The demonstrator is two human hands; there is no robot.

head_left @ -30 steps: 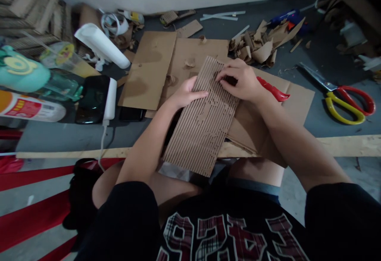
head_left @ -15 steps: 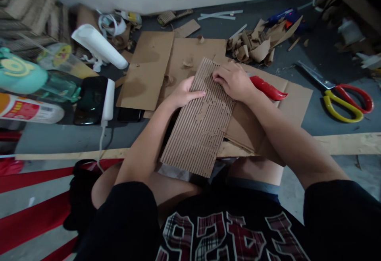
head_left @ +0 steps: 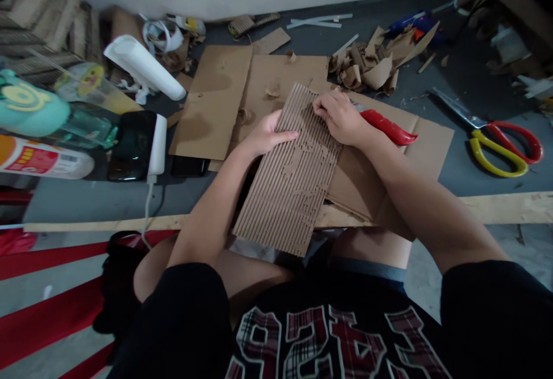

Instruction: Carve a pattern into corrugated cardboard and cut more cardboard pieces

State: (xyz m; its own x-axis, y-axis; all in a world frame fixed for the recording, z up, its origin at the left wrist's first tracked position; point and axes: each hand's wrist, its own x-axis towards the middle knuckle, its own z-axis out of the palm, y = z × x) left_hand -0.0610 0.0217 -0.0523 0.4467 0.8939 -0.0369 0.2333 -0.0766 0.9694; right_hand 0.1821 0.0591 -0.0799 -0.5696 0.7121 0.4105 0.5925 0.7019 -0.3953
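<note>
My left hand grips the left edge of a sheet of corrugated cardboard, thumb on top and fingers underneath. The sheet is tilted over the table's front edge with its ridges bared, and torn scraps of flat paper still cling to parts of it. At its upper right edge, my right hand is closed, the bent fingertips pinching at the ridged face; any small scrap between them is hidden. Just beyond the right wrist lies a tool with a red handle, its other end mostly covered by the hand.
Flat cardboard pieces lie under and behind my hands. Torn paper scraps are heaped at the back. Scissors with red and yellow handles rest at the right. Bottles, a black glossy object and a white roll crowd the left.
My right hand has shifted slightly to the right along the cardboard's upper part. The left hand and the sheet stay nearly where they were.
</note>
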